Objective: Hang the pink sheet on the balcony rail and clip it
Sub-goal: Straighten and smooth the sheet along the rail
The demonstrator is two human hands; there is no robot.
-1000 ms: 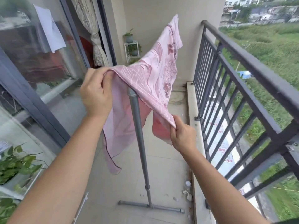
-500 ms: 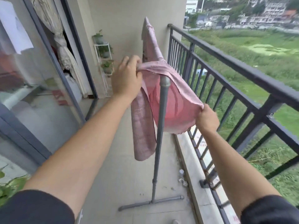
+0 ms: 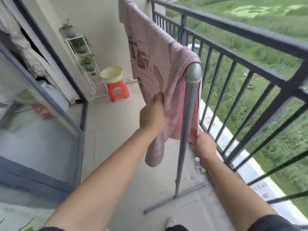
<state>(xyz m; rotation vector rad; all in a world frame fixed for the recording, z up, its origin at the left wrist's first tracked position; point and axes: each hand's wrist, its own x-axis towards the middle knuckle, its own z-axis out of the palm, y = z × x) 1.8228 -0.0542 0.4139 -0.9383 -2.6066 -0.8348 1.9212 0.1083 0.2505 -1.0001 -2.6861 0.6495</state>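
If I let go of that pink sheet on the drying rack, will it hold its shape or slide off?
Probably floppy: the pink sheet drapes limply over the grey rack bar and bunches where the left hand grips it. It looks thin and light. Hanging unevenly with no clip visible, it might slip.

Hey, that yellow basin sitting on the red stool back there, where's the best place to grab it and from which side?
Grip the yellow basin by its flared rim, coming down from above or from the open floor side. It sits upright on the red stool, mouth up, so the rim is fully exposed. The white plant shelf stands close on its left, leaving less room there. A hand on each side of the rim would probably be steadiest.
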